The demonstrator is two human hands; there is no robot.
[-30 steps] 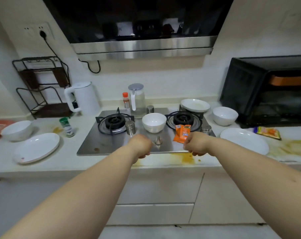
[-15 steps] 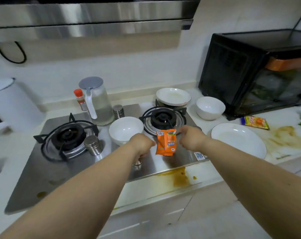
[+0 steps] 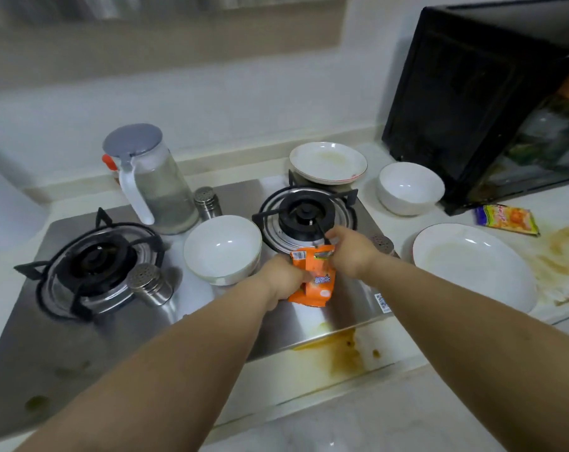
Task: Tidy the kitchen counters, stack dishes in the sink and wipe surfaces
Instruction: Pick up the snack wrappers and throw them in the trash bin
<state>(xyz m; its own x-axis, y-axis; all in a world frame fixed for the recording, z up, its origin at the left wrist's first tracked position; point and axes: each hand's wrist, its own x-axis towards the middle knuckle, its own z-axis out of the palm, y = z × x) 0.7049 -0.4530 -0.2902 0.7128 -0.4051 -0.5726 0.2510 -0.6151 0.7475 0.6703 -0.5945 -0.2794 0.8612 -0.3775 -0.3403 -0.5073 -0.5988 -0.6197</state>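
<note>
Clearing rubbish: my left hand (image 3: pixel 284 282) and right hand (image 3: pixel 348 252) both grip the crumpled orange snack packet (image 3: pixel 314 278) at frame centre. Next, in my judgement: bin it.

Orange packet (image 3: pixel 314 282); white bowl (image 3: pixel 223 247); white plate (image 3: pixel 472 265); yellow-orange sachet (image 3: pixel 506 220); black oven (image 3: pixel 472 93).

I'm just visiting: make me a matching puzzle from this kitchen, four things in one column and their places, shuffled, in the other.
Things:
1. orange packet
2. glass jug
3. yellow packet
4. brown spill

Places:
A. on the counter by the black oven
B. held in both hands
C. on the counter edge, in front of the stove
D. behind the left burner

Pairs: 1-B, 2-D, 3-A, 4-C
</note>
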